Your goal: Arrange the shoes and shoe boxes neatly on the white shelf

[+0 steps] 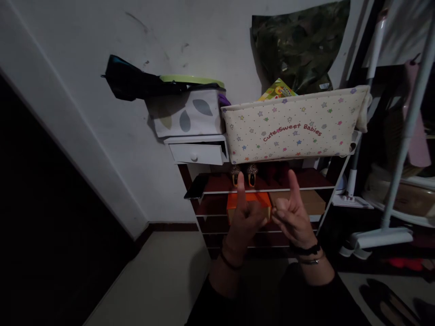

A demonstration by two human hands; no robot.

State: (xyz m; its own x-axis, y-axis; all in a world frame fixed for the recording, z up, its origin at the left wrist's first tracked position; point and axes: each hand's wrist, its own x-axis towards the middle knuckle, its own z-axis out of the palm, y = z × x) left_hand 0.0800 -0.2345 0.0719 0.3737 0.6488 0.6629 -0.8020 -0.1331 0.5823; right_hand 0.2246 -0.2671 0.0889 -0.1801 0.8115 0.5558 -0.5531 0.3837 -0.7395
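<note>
My left hand (245, 219) and my right hand (292, 213) are raised side by side in front of a shoe rack (265, 190), each with its index finger pointing up and the other fingers curled. Neither hand holds anything. Behind them on the rack lie an orange box (249, 200) and a tan box (306, 201). A pair of dark shoes with gold trim (243, 174) stands on the shelf above. A cream fabric bin with coloured stars (292, 124) rests on top of the rack.
A small white drawer unit (197, 151) carries a leaf-print box (186, 113) and a dark bag (132, 83). A black phone (195, 186) lies on the rack's left end. White poles and a mop base (380, 237) stand at right. Shoes (390, 301) lie on the floor.
</note>
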